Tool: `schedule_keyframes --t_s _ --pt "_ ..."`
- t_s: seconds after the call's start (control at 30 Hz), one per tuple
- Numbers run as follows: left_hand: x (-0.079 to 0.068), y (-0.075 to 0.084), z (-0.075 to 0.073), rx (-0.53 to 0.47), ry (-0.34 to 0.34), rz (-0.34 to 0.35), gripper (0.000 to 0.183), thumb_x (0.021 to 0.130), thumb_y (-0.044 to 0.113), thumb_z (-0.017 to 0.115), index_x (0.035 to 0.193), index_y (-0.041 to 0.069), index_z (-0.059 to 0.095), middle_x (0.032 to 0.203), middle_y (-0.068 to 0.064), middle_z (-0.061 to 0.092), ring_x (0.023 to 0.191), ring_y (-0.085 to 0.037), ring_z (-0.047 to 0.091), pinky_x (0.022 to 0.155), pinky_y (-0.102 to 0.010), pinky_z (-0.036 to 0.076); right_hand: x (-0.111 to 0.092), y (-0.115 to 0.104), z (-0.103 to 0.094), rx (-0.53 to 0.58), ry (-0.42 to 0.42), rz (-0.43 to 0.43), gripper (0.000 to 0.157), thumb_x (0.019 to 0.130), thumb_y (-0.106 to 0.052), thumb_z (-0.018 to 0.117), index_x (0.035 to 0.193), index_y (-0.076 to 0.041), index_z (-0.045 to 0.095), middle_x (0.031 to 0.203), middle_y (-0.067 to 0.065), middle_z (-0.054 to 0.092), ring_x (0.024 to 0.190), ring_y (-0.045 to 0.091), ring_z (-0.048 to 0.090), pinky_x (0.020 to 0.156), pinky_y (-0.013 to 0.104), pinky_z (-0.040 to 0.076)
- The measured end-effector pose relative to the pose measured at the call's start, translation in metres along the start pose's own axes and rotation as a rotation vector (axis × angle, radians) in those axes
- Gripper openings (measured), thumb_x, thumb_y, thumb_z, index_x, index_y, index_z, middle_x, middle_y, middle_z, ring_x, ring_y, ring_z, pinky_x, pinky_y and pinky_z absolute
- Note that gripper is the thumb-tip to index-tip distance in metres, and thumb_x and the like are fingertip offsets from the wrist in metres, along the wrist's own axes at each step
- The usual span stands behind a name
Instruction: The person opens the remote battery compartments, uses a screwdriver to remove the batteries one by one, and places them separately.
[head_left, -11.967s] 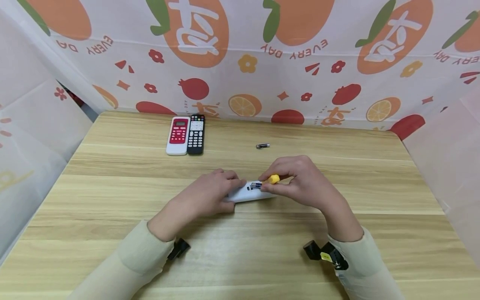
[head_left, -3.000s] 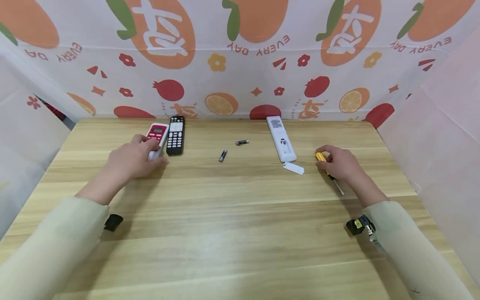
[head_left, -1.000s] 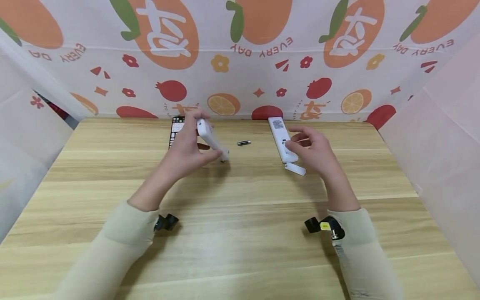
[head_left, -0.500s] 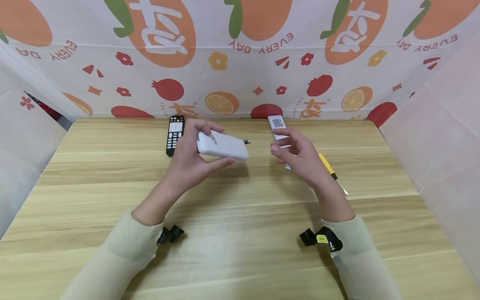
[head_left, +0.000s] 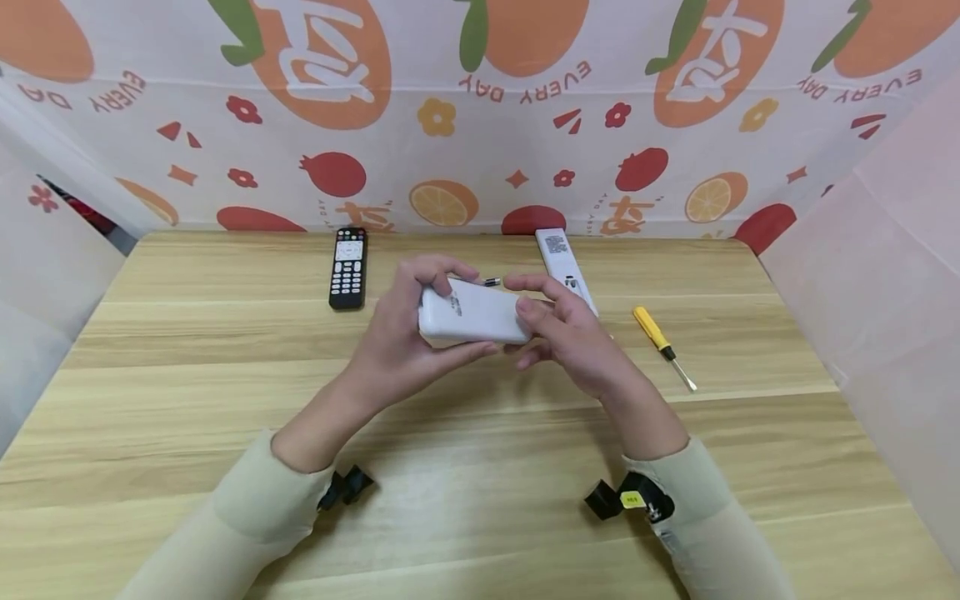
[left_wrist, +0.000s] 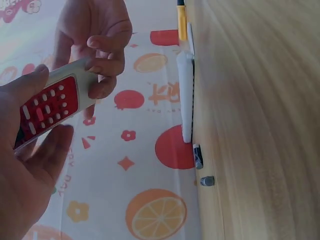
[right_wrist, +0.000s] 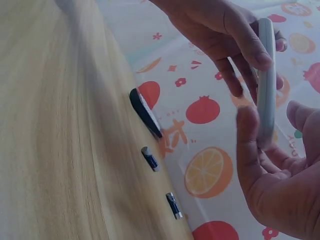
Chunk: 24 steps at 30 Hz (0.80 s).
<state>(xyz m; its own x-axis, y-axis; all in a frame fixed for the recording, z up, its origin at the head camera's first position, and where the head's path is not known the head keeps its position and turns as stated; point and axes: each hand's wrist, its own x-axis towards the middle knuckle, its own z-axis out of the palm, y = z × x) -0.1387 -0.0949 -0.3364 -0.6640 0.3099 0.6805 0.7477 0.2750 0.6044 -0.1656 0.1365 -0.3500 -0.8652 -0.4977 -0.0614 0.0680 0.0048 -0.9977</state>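
Note:
My left hand (head_left: pixel 393 346) grips a white remote control (head_left: pixel 476 312) by its sides, above the table. The remote's plain back faces up towards the head view; its red keypad (left_wrist: pixel 47 107) shows in the left wrist view. My right hand (head_left: pixel 581 337) pinches the remote's other end, thumb on the back and fingers curled beneath. In the right wrist view the remote appears edge-on between both hands. Below lie two small batteries, one nearer (right_wrist: pixel 150 159) and one farther (right_wrist: pixel 174 205); the head view shows only one battery end (head_left: pixel 491 282) behind the remote.
Behind my right hand lies another white remote (head_left: pixel 557 250), back up, its battery compartment uncovered. A yellow-handled screwdriver (head_left: pixel 660 337) rests to the right. At the back left is a black remote (head_left: pixel 347 271). A fruit-print cloth (head_left: pixel 480 150) hangs along the table's back edge.
My left hand has picked up the red-and-white remote, brought it to the middle and turned its back up. My right hand has let go of the screwdriver and moved left onto the remote's end.

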Motion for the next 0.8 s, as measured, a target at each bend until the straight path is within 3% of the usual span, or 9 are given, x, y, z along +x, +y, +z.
schedule_keyframes --t_s 0.13,0.3,0.53,0.63,0.8 --pt "0.000 -0.003 -0.001 0.136 -0.036 -0.021 0.061 0.072 0.018 0.091 0.108 0.004 0.043 0.130 -0.012 0.055 0.120 -0.023 0.052 0.091 -0.034 0.048 -0.001 0.001 -0.002 0.004 0.110 -0.008 0.037 0.102 -0.025 0.058 0.136 -0.012 0.053 0.115 0.013 0.063 0.076 0.022 0.062 0.062 0.029 0.056" --pt "-0.002 -0.010 -0.005 0.340 -0.143 -0.049 0.051 0.077 0.027 0.087 0.112 0.008 0.055 0.120 -0.008 0.061 0.111 -0.021 0.055 0.093 -0.039 0.049 -0.002 0.003 -0.002 0.004 0.192 -0.026 0.037 0.098 -0.022 0.065 0.131 -0.010 0.055 0.103 0.012 0.062 0.069 0.021 0.059 0.060 0.025 0.054" --pt "-0.009 -0.010 -0.003 0.515 -0.298 -0.001 0.065 0.078 0.044 0.084 0.130 0.014 0.058 0.120 -0.007 0.061 0.100 -0.022 0.061 0.079 -0.037 0.055 0.000 0.010 0.007 -0.076 0.151 -0.024 0.034 0.097 -0.020 0.067 0.128 -0.012 0.057 0.107 0.013 0.065 0.078 0.019 0.065 0.061 0.028 0.056" --pt "-0.011 -0.007 0.000 0.556 -0.315 0.011 0.072 0.078 0.053 0.081 0.134 0.016 0.056 0.118 -0.006 0.060 0.093 -0.021 0.062 0.071 -0.035 0.055 0.000 0.011 0.012 -0.082 0.121 -0.031 0.033 0.097 -0.019 0.067 0.128 -0.013 0.058 0.105 0.014 0.065 0.078 0.020 0.066 0.062 0.030 0.057" --pt "-0.012 -0.006 0.002 0.594 -0.305 0.001 0.065 0.080 0.050 0.080 0.133 0.020 0.056 0.116 -0.004 0.060 0.089 -0.019 0.061 0.067 -0.034 0.056 0.001 0.011 0.016 -0.088 0.095 -0.051 0.032 0.096 -0.016 0.067 0.127 -0.013 0.059 0.100 0.015 0.063 0.083 0.021 0.068 0.065 0.033 0.059"
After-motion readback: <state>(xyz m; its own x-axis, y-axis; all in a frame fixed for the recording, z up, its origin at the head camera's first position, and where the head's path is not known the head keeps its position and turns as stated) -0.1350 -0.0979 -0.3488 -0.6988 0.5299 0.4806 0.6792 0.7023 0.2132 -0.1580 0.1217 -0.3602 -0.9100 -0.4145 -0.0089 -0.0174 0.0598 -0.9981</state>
